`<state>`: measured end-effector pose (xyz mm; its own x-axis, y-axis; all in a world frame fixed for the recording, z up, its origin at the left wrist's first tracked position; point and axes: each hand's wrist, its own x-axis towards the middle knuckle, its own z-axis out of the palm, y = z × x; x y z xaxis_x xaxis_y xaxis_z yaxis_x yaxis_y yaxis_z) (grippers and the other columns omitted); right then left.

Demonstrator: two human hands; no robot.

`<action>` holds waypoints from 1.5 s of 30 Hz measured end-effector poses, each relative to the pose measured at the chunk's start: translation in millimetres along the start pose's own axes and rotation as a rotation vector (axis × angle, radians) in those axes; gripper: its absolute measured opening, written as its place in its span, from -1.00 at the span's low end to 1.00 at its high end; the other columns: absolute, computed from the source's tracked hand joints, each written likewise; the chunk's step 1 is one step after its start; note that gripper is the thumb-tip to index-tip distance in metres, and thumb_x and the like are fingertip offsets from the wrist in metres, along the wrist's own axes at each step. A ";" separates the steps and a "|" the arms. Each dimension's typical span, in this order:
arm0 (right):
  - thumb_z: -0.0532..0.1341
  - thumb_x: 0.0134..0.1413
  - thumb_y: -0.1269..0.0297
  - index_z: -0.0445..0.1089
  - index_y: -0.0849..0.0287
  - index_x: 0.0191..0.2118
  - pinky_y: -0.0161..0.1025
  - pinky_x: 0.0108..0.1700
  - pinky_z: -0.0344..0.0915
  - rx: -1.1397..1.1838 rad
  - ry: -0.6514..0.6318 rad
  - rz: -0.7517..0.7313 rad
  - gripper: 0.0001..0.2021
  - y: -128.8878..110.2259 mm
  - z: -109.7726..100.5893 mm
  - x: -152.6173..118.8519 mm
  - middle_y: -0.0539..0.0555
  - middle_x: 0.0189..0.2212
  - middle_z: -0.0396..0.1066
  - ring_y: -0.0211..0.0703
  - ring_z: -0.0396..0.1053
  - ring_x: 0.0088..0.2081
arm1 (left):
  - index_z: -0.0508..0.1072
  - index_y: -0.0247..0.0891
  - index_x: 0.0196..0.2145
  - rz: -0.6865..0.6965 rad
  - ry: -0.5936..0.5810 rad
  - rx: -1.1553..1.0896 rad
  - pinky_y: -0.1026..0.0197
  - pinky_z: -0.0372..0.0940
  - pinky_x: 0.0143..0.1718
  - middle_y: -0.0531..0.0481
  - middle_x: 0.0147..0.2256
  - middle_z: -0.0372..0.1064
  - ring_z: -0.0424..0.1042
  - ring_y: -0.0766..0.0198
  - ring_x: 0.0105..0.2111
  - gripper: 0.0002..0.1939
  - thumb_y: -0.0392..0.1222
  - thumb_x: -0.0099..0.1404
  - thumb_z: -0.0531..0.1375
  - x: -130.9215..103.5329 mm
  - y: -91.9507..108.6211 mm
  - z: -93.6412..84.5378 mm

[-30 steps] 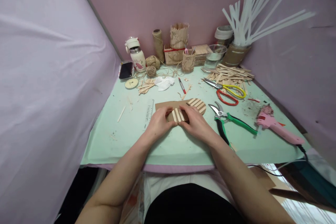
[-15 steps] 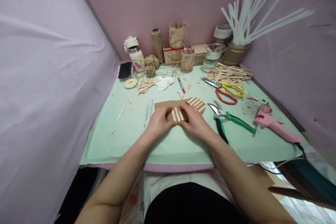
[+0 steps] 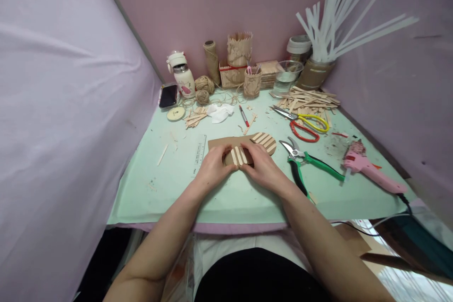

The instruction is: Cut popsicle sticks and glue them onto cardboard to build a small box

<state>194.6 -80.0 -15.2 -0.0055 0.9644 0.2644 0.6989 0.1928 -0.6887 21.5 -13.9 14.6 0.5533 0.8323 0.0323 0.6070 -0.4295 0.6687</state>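
Just below the frame's centre, the left hand (image 3: 214, 164) and right hand (image 3: 262, 164), curled partly open, hold opposite sides of a small brown-and-cream striped cardboard piece (image 3: 239, 155), equally near both, its stripes running away from the body; a round brown-and-cream striped disc (image 3: 268, 143) lies beyond the right.

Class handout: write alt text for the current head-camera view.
A person's left hand and right hand hold a brown piece with pale strips at a green table. Pruning shears, scissors and a pink glue gun lie to the right.
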 end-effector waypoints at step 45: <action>0.24 0.06 0.34 0.19 0.14 0.17 0.14 0.16 0.19 -0.004 0.028 -0.054 -0.48 3.7 4.9 -3.3 0.24 0.09 0.31 0.15 0.19 0.16 | 0.30 -0.24 0.14 0.290 0.089 0.238 -0.14 -0.06 0.25 -0.25 0.24 0.22 0.11 -0.01 0.28 -0.51 -0.05 0.29 0.17 -31.8 -14.2 -1.0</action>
<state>193.7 -81.6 -21.9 -0.0233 0.9470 0.3205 0.7009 0.2441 -0.6702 -5.2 -34.0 4.8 0.6764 0.6867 0.2663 0.5536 -0.7125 0.4312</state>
